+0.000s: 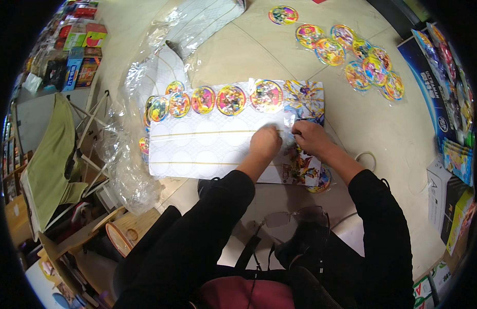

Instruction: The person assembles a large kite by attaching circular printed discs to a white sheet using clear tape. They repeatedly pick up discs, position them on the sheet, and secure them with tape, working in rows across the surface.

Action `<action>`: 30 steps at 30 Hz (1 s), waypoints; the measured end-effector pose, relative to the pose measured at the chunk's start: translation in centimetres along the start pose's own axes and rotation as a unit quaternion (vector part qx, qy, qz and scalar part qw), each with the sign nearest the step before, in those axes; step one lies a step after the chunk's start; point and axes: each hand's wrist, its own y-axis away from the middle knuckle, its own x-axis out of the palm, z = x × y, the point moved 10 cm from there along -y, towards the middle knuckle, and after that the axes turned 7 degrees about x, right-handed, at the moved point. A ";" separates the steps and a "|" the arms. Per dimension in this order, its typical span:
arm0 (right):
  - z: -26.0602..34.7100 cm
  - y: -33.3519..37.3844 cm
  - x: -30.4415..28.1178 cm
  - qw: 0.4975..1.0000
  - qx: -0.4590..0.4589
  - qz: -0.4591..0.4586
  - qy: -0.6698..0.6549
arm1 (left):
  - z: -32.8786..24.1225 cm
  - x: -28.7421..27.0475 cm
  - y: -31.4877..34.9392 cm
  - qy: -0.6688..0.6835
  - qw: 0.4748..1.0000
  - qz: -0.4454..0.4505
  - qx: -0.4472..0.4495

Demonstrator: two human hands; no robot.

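Board (197, 150): my left hand (266, 141) and right hand (311, 138) over its coloured end (305, 95), fingers curled, pinched item unclear; hard tugging could crease it

Discs (231, 100) along the far edge of the sheet (197, 149), wrap (132, 183) left, packets (458, 164) right.

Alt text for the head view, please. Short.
A person's left hand and right hand work close together over the right part of a white board; what they grip is unclear. Colourful round discs line its far edge, and more discs lie on the tiled floor. Clear plastic wrap lies left.
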 end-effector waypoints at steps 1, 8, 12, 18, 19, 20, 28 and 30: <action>0.1 0.0 0.0 1.000 0.000 -0.001 -0.004 | -0.3 0.2 -0.3 -0.024 0.999 0.018 0.013; 0.4 0.1 -0.5 1.000 -0.015 -0.008 -0.010 | -1.7 1.6 -1.6 -0.117 0.986 0.107 0.059; 0.8 0.1 -0.6 1.000 -0.025 -0.014 -0.011 | -1.6 1.7 -1.9 -0.118 0.986 0.103 0.062; 0.7 0.1 -0.8 1.000 -0.015 -0.013 -0.017 | -1.2 1.3 -1.7 -0.092 0.991 0.088 0.025; 0.6 0.2 -0.9 1.000 -0.018 -0.014 -0.017 | -1.1 1.2 -1.7 -0.089 0.992 0.086 0.023; 0.8 0.2 -1.0 0.999 -0.022 -0.015 -0.017 | -0.9 1.3 -1.6 -0.089 0.992 0.083 0.020; 0.7 0.4 -0.7 0.999 -0.032 -0.018 -0.008 | 0.2 -0.7 0.2 0.046 0.996 -0.074 0.018; 0.4 0.4 -0.5 0.999 -0.032 -0.020 -0.007 | 0.8 -0.5 0.4 0.067 0.995 -0.074 0.002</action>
